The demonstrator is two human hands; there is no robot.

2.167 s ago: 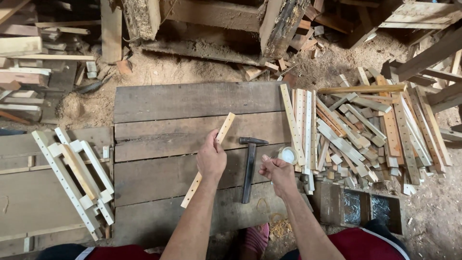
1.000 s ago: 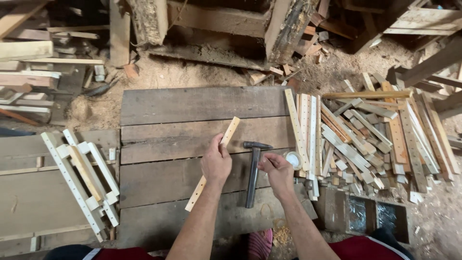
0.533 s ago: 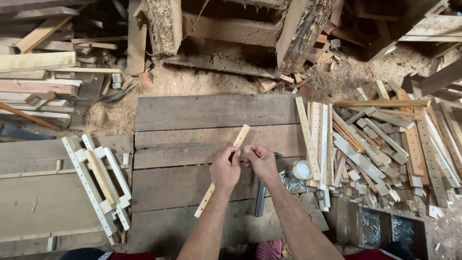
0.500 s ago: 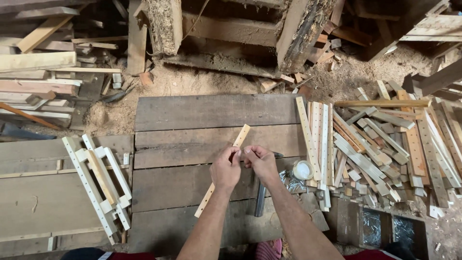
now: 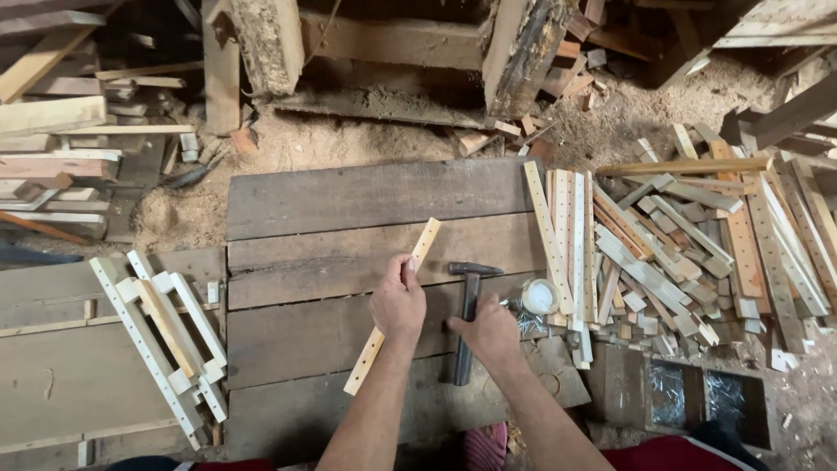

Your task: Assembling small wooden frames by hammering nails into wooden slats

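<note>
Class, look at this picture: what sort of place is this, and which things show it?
Probably a rough woodworking shop: sawdust on the ground, a heap of cut wood slats, and a hammer on the plank bench.

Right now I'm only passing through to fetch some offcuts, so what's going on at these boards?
A person works on dark floor planks. The left hand presses a pale wooden strip with holes flat on the planks. The right hand rests on the handle of a hammer lying beside it. A small white container and a pile of wood strips sit to the right, a slatted frame to the left.
</note>
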